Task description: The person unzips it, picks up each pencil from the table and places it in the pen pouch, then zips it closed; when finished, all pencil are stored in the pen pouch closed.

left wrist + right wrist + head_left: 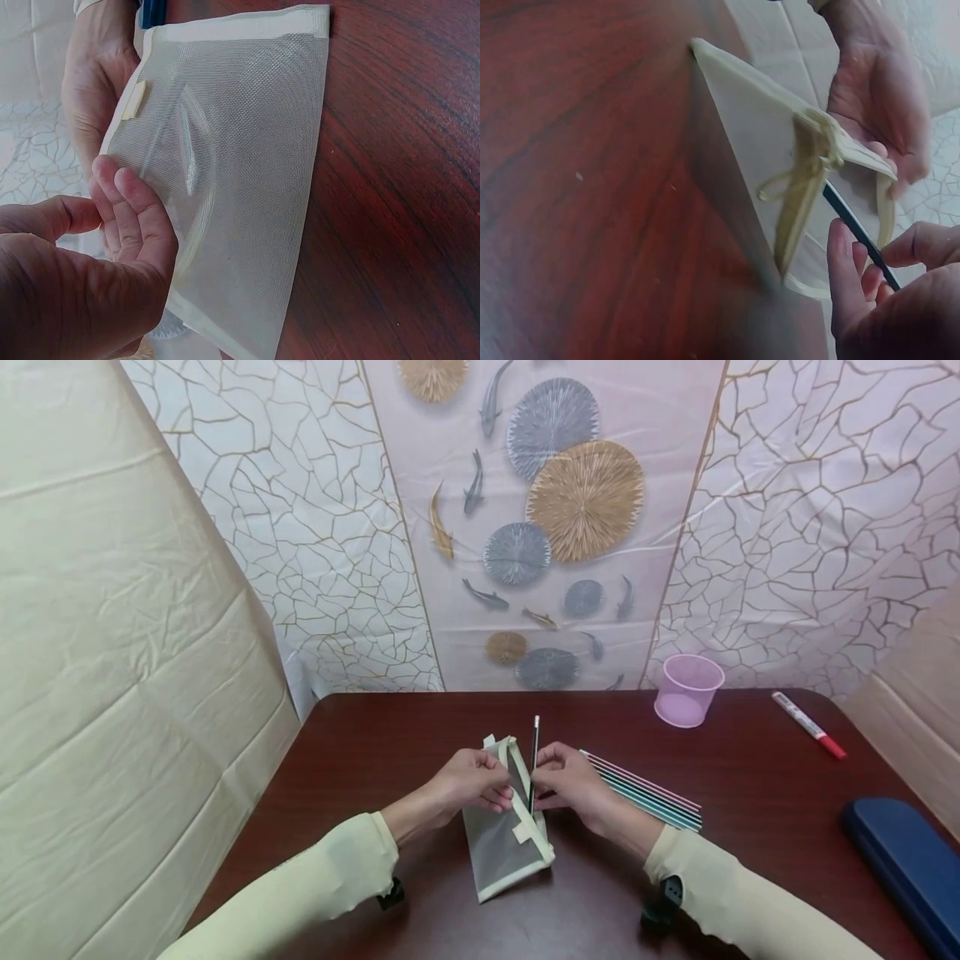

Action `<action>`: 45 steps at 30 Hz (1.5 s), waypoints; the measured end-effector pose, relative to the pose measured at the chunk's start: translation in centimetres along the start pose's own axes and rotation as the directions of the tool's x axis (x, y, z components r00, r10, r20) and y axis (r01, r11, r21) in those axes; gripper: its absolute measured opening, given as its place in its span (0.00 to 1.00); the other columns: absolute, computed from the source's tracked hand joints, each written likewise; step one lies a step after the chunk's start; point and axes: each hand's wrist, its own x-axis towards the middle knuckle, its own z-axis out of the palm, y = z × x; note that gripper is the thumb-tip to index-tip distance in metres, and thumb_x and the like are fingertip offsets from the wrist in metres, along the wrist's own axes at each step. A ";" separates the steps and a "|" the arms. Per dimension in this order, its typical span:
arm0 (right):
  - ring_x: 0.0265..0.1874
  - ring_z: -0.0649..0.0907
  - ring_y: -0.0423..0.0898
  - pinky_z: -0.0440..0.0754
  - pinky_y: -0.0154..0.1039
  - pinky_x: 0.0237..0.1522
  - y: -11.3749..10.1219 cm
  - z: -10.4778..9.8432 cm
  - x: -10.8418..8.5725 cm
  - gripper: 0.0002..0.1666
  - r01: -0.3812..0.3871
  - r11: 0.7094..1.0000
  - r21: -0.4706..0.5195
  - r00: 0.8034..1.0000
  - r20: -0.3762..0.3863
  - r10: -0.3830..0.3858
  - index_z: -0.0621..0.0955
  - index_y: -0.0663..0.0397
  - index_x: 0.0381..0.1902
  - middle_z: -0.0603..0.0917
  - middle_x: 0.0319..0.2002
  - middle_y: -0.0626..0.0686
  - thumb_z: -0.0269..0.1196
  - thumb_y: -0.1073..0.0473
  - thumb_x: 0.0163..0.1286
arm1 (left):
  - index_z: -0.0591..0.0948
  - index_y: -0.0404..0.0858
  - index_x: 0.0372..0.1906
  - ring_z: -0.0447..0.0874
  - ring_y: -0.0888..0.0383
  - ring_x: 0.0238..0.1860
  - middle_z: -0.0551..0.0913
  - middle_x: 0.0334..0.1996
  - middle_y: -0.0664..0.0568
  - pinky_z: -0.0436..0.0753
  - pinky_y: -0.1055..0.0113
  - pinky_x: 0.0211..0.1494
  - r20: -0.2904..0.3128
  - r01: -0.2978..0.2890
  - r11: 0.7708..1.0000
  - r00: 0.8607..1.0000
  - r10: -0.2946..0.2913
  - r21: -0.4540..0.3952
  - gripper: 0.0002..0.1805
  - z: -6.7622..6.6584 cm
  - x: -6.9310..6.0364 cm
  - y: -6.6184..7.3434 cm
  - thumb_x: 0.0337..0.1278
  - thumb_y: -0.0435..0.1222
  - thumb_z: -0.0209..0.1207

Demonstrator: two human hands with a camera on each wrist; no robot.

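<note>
Dark red-brown table (375, 727), head view: grey mesh pouch (491, 852) with pale trim stands tilted near the middle, between the two hands, its mouth parted. Left hand (467, 778) grips the trim at the mouth, thumb and fingers curled over the edge. Right hand (576, 783) pinches a dark pencil (535, 747) between thumb and fingers; pencil close to upright, pale-tipped at the top, lower end at the pouch mouth. Right wrist view shows the pencil slanting to the trim; how far it reaches inside, cannot tell. Row of thin pencils (648, 793), pinkish to teal, lies side by side just beyond the right wrist, partly hidden by it. Pink cup (688, 693) upright at the back edge; red-capped marker (808, 724) lying to its right. Blue case (903, 868) at the right edge. Patterned cloth (322, 527) hangs behind.
</note>
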 end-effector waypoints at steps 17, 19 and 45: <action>0.34 0.85 0.42 0.87 0.36 0.32 0.8 0.5 0.5 0.18 -0.074 0.994 -0.082 0.969 0.231 0.091 0.72 0.66 0.53 0.85 0.35 0.50 0.62 0.67 0.68 | 0.80 0.33 0.39 0.89 0.61 0.26 0.87 0.26 0.49 0.91 0.68 0.36 -0.009 -0.013 1.000 1.000 0.013 0.009 0.03 0.3 0.1 -0.3 0.65 0.28 0.56; 0.34 0.86 0.42 0.87 0.36 0.32 0.7 0.6 0.5 0.18 -0.071 0.994 -0.087 0.967 0.237 0.089 0.72 0.66 0.53 0.85 0.36 0.51 0.62 0.68 0.67 | 0.80 0.32 0.38 0.89 0.61 0.26 0.87 0.26 0.49 0.91 0.68 0.36 -0.011 -0.012 1.000 1.000 0.013 0.008 0.03 0.3 0.1 -0.3 0.65 0.28 0.56; 0.33 0.87 0.48 0.93 0.45 0.36 0.0 -1.9 0.7 0.21 0.016 0.989 -0.145 0.978 0.209 0.015 0.74 0.74 0.57 0.86 0.37 0.58 0.64 0.65 0.73 | 0.79 0.33 0.39 0.90 0.61 0.27 0.87 0.26 0.50 0.91 0.68 0.37 -0.010 -0.017 1.000 1.000 0.017 -0.014 0.02 -0.1 0.0 -0.5 0.67 0.30 0.59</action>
